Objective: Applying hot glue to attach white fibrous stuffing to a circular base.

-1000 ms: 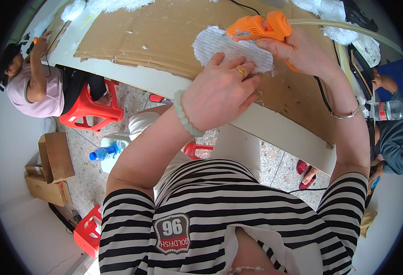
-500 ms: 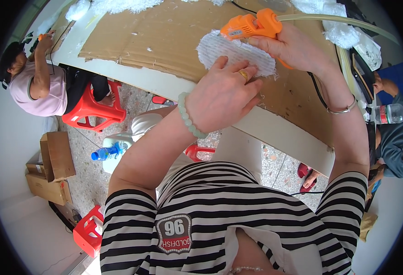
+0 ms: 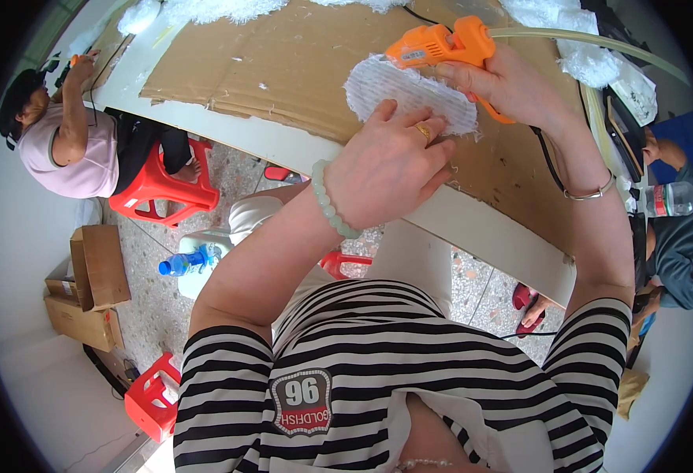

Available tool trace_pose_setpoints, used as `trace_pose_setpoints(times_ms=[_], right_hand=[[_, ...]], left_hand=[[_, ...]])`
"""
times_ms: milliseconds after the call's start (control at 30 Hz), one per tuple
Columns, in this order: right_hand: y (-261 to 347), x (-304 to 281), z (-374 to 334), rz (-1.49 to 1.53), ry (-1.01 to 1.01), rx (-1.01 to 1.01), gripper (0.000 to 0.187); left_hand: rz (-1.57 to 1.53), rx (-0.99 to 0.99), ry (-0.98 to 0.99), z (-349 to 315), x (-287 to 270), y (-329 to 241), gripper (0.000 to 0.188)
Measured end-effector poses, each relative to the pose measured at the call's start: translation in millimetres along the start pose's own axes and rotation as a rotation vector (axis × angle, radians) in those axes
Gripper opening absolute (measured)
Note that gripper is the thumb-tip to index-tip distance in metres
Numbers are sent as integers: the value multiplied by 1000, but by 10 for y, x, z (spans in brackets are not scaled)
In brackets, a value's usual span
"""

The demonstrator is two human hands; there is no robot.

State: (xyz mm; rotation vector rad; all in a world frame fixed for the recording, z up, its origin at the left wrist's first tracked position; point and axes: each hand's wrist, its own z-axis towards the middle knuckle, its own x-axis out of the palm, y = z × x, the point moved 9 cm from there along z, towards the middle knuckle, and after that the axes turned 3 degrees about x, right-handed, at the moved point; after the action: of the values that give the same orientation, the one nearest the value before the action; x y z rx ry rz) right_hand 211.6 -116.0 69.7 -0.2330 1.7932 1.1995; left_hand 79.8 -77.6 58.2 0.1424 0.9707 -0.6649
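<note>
An orange glue gun (image 3: 441, 43), with a long pale glue stick (image 3: 591, 36) running out of its back end, is gripped in my right hand (image 3: 495, 77). Its nozzle points left, at the upper edge of a white, textured oval pad (image 3: 406, 88) with frayed edges. My left hand (image 3: 398, 158) lies over the pad's near edge with its fingers spread, touching it. The pad rests on a brown cardboard sheet (image 3: 275, 75). Whether the nozzle tip touches the pad, I cannot tell.
White fluffy material (image 3: 220, 8) lies along the table's far side, and more (image 3: 587, 59) sits at the right. A black cord (image 3: 547, 158) hangs by my right wrist. One person (image 3: 67, 150) sits at left on a red stool (image 3: 165, 185); another (image 3: 674, 244) is at right, near a plastic bottle (image 3: 672, 199).
The glue gun and my right hand have shifted slightly to the right. My left hand stays on the pad. The whole view has moved a little too.
</note>
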Motion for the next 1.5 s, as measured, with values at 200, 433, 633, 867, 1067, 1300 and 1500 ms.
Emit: trace_pose_setpoints(times_ms=[200, 433, 633, 867, 1067, 1300, 1500], right_hand=[[-70, 12, -15, 67, 32, 27, 33], [-175, -12, -51, 66, 52, 42, 33], [-58, -55, -151, 59, -84, -30, 43], [-85, -83, -205, 54, -24, 37, 39], [-11, -72, -163, -4, 16, 17, 39], [16, 10, -6, 11, 2, -34, 37], [-5, 38, 40, 26, 29, 4, 36]], left_hand=[[12, -6, 8, -7, 0, 6, 26], [1, -5, 2, 1, -2, -4, 25], [12, -10, -2, -9, -6, 1, 24], [8, -9, 2, -13, -5, 7, 24], [6, -10, 7, -13, 3, 6, 24], [11, 0, -15, -13, 9, 3, 25], [22, -1, -1, -4, 2, 2, 25]])
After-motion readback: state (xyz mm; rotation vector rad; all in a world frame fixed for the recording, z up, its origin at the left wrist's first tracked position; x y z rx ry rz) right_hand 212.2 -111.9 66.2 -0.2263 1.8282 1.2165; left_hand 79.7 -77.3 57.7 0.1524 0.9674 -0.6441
